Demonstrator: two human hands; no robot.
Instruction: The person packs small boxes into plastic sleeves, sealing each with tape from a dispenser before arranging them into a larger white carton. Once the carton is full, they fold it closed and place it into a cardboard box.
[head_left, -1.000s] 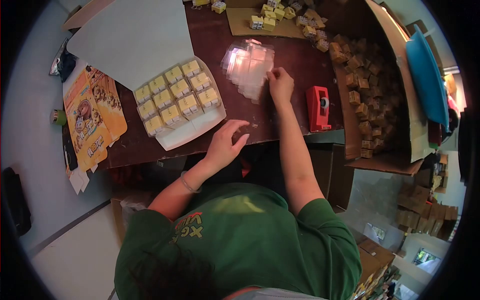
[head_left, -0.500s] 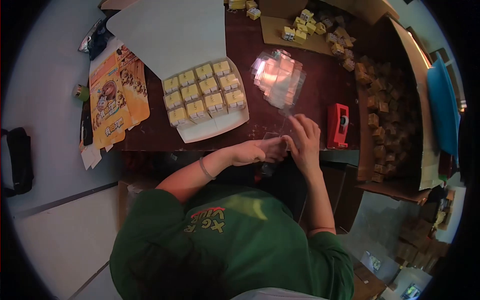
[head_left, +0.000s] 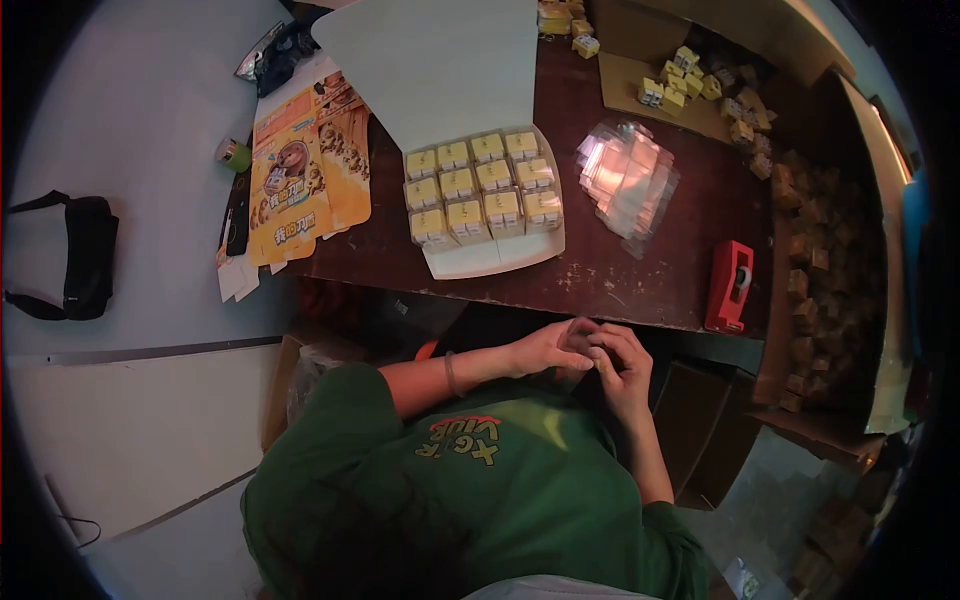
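Note:
My left hand (head_left: 548,350), a band round its wrist, is closed just off the table's front edge. It meets my right hand (head_left: 622,362), whose fingers are bent inward. Between them both pinch a clear plastic piece (head_left: 582,330); its shape is mostly hidden by the fingers. On the table, a pile of flat clear plastic pieces (head_left: 630,185) lies beyond my hands. Left of that pile stands a white display box (head_left: 495,262) with its lid folded back, holding rows of small yellow-and-white blocks (head_left: 465,215) in clear cases.
A red tape dispenser (head_left: 731,288) stands at the table's right front corner. A large carton (head_left: 890,330) on the right holds many small blocks. Loose yellow blocks (head_left: 680,80) lie on cardboard at the back. Orange printed cartons (head_left: 300,185) lie flat at left, beside a green roll (head_left: 234,155).
My right hand has drawn back from near the clear pile and joined my left hand around the plastic piece. Both hands are nearer my body. The view has shifted leftward.

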